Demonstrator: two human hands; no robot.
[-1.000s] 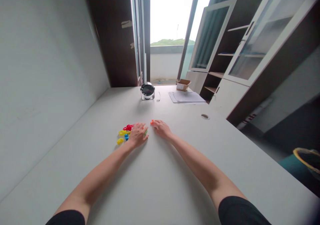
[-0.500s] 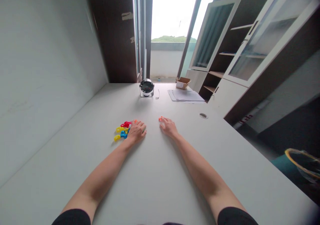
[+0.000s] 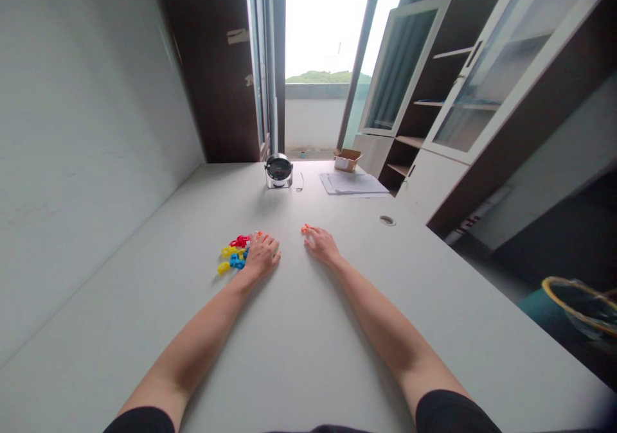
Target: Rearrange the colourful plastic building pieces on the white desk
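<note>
Small plastic pieces lie in a heap on the white table, left of the middle: red pieces point(image 3: 240, 241), yellow pieces point(image 3: 227, 252) and blue pieces point(image 3: 236, 261). My left hand point(image 3: 263, 254) rests palm down over the heap's right side, fingers stretched forward and apart, partly covering pieces there. A bit of orange shows by its fingertips; what is under the palm is hidden. To the right, the fingertips of my right hand point(image 3: 322, 243) are closed on a small orange plastic piece point(image 3: 305, 229) at the table top. A gap of table separates the two hands.
A round black-and-silver device point(image 3: 278, 171) stands at the table's far side, with a thin wire point(image 3: 301, 182) beside it. Papers point(image 3: 354, 184) and an open cardboard box point(image 3: 347, 160) are at the far right. Nearer is a cable hole point(image 3: 387, 220). A wall borders the left.
The whole view has shifted slightly, so things appear a little further left. Both hands stay nearly in place; my right fingers remain at the orange piece.
</note>
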